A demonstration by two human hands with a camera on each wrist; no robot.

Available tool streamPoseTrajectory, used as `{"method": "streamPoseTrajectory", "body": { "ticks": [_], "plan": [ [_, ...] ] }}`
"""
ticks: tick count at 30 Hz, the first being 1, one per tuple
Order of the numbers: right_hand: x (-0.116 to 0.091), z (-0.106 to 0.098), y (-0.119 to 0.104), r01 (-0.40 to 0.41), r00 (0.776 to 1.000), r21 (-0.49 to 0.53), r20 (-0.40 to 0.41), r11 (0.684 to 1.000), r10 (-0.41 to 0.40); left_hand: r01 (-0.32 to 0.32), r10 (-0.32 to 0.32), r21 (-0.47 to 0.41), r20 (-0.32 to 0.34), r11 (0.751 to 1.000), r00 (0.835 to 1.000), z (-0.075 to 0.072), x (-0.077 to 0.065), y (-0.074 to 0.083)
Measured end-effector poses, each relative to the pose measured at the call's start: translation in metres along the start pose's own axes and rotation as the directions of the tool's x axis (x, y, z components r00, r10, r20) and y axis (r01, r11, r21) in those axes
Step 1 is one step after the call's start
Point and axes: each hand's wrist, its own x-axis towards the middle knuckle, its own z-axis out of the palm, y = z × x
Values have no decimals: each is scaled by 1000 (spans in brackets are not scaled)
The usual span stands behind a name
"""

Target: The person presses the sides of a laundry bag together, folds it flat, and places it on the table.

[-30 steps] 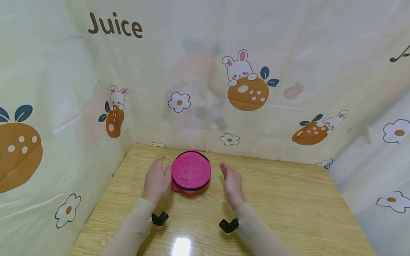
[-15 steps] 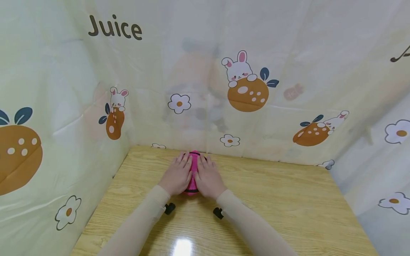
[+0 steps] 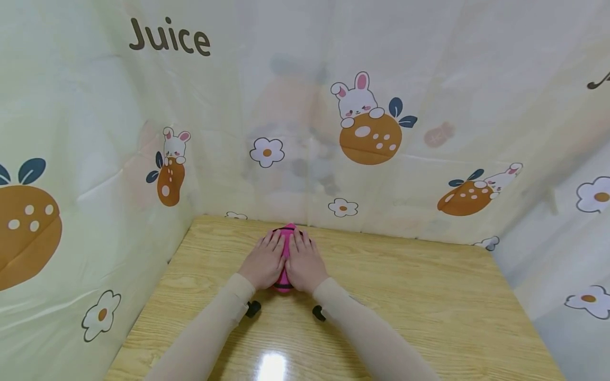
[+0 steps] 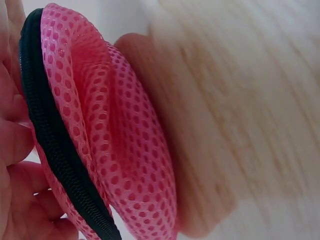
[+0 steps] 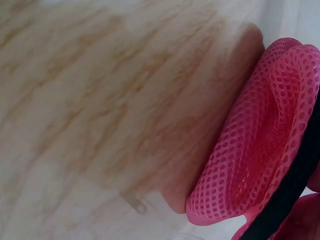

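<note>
A pink mesh pouch (image 3: pixel 287 244) with a black zip edge lies on the wooden table (image 3: pixel 429 301), mostly covered by both hands. My left hand (image 3: pixel 263 261) presses on its left half, fingers straight and pointing forward. Side by side with it, my right hand (image 3: pixel 307 262) presses on the right half, also with straight fingers. Only a strip of pink shows between them. In the left wrist view the mesh side (image 4: pixel 135 125) bulges in folds beneath the dark zip (image 4: pixel 60 150). The right wrist view shows the opposite mesh side (image 5: pixel 235 160) sagging toward the tabletop.
A printed curtain (image 3: pixel 295 116) with rabbits, oranges and flowers hangs along the back edge and both sides of the table. Small black pieces (image 3: pixel 254 308) sit under each wrist. A bright light reflection (image 3: pixel 271 366) shows near the front.
Both hands have moved inward from beside the pouch and come down on top of it. Over the last half second they have shifted only slightly, the right one a little to the left.
</note>
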Motion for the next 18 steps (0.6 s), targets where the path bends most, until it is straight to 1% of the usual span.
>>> {"method": "streamPoseTrajectory", "body": {
  "ticks": [3, 6, 10, 15, 18],
  "plan": [
    [1, 4, -1, -13, 1000, -12, 25, 1000, 13, 6, -6, 0, 7, 1000, 1000, 5, 1, -2],
    [3, 8, -1, -28, 999, 0, 44, 1000, 28, 9, -9, 3, 12, 1000, 1000, 10, 2, -4],
    [4, 13, -1, -30, 997, 22, 67, 999, 28, 12, -12, -4, 18, 1000, 1000, 17, 3, -6],
    [4, 17, 0, -37, 995, 56, 97, 998, 32, 20, -20, -26, 26, 999, 999, 20, 2, -6],
    [4, 17, -1, -47, 992, 56, 116, 997, 40, 28, -27, -36, 41, 999, 999, 23, 3, -7]
  ]
}}
